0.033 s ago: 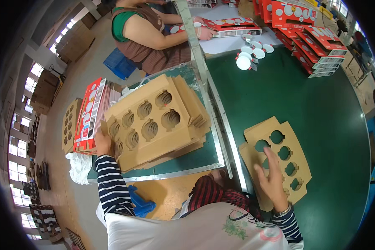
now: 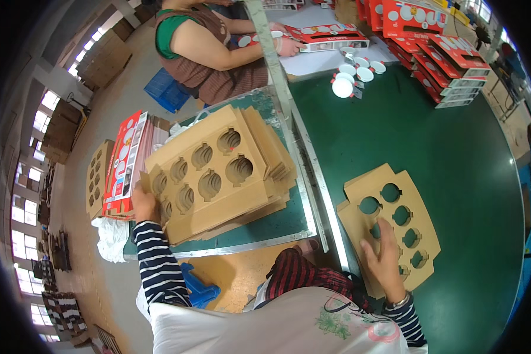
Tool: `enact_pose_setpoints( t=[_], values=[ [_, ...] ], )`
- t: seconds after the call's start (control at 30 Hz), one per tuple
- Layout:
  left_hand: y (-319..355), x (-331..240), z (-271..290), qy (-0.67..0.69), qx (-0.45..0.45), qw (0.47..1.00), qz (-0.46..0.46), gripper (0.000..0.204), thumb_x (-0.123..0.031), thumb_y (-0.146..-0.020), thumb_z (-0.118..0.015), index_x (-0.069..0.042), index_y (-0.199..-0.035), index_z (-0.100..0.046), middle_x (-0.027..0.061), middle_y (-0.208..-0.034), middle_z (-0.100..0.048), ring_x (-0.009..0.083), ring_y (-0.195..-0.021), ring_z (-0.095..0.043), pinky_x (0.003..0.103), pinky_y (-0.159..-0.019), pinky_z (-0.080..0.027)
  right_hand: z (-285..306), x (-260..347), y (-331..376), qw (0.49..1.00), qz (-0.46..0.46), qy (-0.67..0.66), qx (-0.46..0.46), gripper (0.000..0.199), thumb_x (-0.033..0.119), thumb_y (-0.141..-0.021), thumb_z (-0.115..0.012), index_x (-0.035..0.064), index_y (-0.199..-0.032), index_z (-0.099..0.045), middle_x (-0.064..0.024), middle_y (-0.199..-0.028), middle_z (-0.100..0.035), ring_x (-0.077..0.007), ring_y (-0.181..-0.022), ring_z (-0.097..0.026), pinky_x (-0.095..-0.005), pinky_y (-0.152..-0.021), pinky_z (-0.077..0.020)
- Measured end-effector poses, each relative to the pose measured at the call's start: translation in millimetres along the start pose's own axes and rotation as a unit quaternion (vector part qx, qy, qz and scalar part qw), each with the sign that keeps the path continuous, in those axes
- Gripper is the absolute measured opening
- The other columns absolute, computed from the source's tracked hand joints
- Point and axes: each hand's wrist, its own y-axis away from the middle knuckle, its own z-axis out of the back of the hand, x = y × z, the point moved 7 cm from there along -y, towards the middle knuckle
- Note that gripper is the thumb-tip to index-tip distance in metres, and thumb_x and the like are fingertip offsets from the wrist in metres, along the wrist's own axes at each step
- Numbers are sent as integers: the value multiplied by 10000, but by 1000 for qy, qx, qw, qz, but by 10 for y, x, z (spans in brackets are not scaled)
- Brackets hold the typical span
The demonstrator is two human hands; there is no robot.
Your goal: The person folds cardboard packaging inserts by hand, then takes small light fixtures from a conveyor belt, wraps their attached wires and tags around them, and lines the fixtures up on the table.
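Note:
My left hand (image 2: 144, 205) is at the left edge of a stack of brown cardboard inserts (image 2: 196, 206) with round cut-outs. It grips the edge of the top insert, and its fingertips are partly hidden there. To the right, a single cardboard insert (image 2: 388, 203) with two rows of round holes lies on the green table (image 2: 460, 183). Over its lower left part is my right hand (image 2: 384, 259), fingers apart and thumb raised, holding nothing. Whether it touches the cardboard is unclear.
Red printed boxes (image 2: 124, 159) stand left of the stack; more red boxes (image 2: 451, 62) are piled at the far right. White round discs (image 2: 343, 87) lie near the table's far edge. A metal rail (image 2: 312, 159) divides the tables. Across it, a co-worker (image 2: 203, 44) handles a red box (image 2: 327, 38).
My right hand has lowered slightly over the single insert, its fingers a little more bent. My left hand stays at the stack's edge. The whole view has shifted very slightly.

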Motion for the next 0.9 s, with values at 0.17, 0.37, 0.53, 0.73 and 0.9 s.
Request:
enact_pose_setpoints(
  t=[0.17, 0.37, 0.53, 0.73, 0.9],
  values=[
    [-175, 121, -224, 92, 43, 991, 90, 366, 37, -713, -432, 35, -1039, -599, 248, -947, -649, 387, -933, -618, 402, -844, -462, -290, -691, 908, 973, -87, 212, -24, 858, 365, -710, -742, -21, -1359, -336, -296, -1399, -294, -423, -1319, -272, -535, -1066, -223],
    [-502, 225, -404, -68, 64, 995, 45, 305, -23, -723, -494, 52, -990, -620, 244, -897, -657, 388, -891, -633, 407, -778, -482, -238, -633, 1029, 952, -82, 283, -80, 918, 416, -648, -762, -5, -1356, -356, -296, -1404, -280, -471, -1305, -248, -569, -1063, -208],
    [-93, -1018, 114, 94, -164, 981, -51, 414, -108, -884, -504, -34, -1291, -476, 168, -1178, -587, 270, -1014, -599, 348, -862, -480, -166, -800, 1255, 952, -152, 238, -116, 849, 387, -646, -766, 0, -1314, -412, -271, -1299, -374, -456, -1167, -379, -520, -983, -314],
    [1178, -3240, -109, 229, -15, 917, -325, 300, -64, -849, -595, 9, -1140, -585, 123, -1139, -612, 261, -1099, -541, 381, -976, -391, -103, -683, 1123, 974, -45, 202, -88, 670, 325, -698, -722, -29, -1223, -503, -153, -1023, -540, -318, -951, -514, -417, -831, -403],
    [2960, -4315, -1339, 261, 388, 616, -634, 451, -110, -681, -730, -62, -1106, -587, 108, -1147, -565, 320, -1131, -497, 486, -1013, -334, 27, -648, 1151, 973, -50, 219, -55, 604, 350, -746, -679, -53, -1173, -540, -160, -996, -564, -309, -922, -540, -396, -820, -422]
  ],
)
